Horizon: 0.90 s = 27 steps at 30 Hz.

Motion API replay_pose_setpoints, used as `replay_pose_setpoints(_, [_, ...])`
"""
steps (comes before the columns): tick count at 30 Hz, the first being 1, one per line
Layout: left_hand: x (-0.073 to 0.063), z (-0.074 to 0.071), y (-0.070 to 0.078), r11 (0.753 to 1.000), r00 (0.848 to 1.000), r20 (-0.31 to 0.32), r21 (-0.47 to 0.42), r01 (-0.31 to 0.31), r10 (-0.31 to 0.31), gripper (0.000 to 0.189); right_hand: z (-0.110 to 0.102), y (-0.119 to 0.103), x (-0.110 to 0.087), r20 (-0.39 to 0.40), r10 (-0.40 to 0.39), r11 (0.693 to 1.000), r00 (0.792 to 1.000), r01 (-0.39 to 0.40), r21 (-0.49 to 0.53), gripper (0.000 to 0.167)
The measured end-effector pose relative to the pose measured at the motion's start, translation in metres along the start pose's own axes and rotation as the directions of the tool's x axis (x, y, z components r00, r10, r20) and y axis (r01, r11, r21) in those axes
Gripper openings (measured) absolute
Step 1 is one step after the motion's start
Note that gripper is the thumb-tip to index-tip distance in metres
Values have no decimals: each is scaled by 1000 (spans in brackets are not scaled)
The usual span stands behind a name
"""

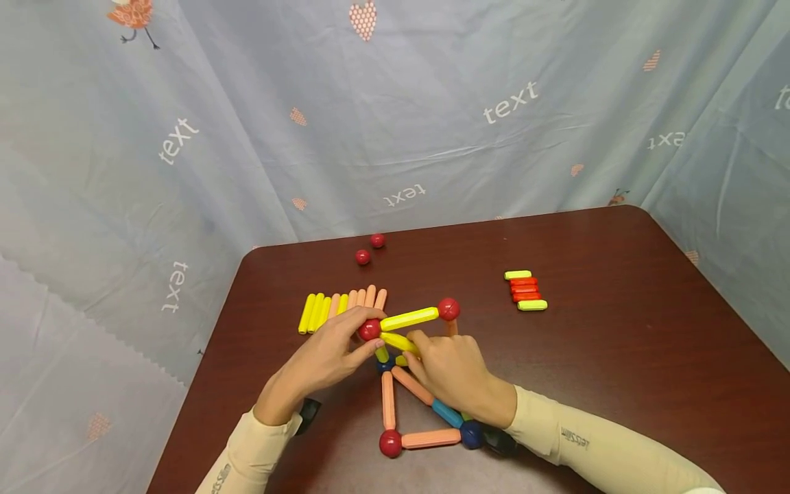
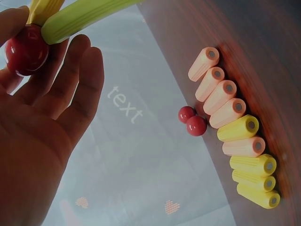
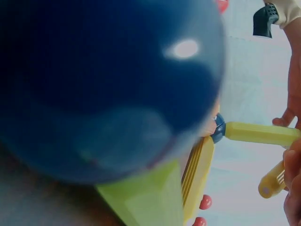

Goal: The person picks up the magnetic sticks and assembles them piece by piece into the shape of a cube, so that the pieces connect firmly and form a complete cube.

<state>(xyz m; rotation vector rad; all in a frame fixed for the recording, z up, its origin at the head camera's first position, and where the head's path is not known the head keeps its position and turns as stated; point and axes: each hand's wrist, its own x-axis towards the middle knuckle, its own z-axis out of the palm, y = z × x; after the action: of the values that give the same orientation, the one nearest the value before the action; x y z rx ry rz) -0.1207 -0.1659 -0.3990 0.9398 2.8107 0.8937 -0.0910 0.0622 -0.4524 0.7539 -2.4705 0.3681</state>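
Observation:
My left hand [image 1: 330, 350] pinches a red ball [image 1: 370, 329] between thumb and fingers, at an upper corner of a structure of magnetic sticks and balls. A yellow stick [image 1: 409, 318] runs from that ball to another red ball [image 1: 449, 309]. My right hand [image 1: 453, 367] grips a yellow magnetic stick [image 1: 400, 342], whose far end is at the left-hand ball; its bare end [image 3: 266, 190] shows in the right wrist view. Below are a blue ball [image 1: 385, 365], peach sticks [image 1: 431, 439], a blue stick [image 1: 447, 414] and a red ball [image 1: 391, 443]. My right hand hides part of the structure.
Left of centre lies a row of yellow and peach sticks [image 1: 319, 312]. Two loose red balls [image 1: 363, 257] are at the back. Short red and yellow-green sticks [image 1: 525, 289] lie to the right. A curtain [image 1: 395, 151] hangs behind the brown table [image 1: 617, 329].

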Motion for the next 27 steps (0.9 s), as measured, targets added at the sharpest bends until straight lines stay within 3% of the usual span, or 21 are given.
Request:
replay_pose_setpoints(11, [7, 6, 3, 1000, 1000, -6, 11, 12, -12, 40, -1, 3, 0, 57, -11, 1000, 998, 10, 13, 28])
replay_pose_setpoints(17, [6, 7, 1, 999, 1000, -9, 31, 9, -9, 38, -17, 19, -11, 77, 13, 999, 997, -16, 46, 25])
replay_pose_setpoints(21, [7, 7, 1, 999, 1000, -22, 49, -2, 3, 38, -30, 52, -23, 64, 71, 997, 995, -74, 37, 17])
replay_pose_setpoints(25, [7, 8, 1, 997, 999, -35, 80, -17, 19, 40, -36, 106, -34, 64, 166, 986, 984, -164, -22, 16])
replay_pose_setpoints(27, [7, 8, 1, 995, 999, -41, 93, -21, 25, 40, -34, 135, -39, 100, 224, 974, 969, -220, -48, 17])
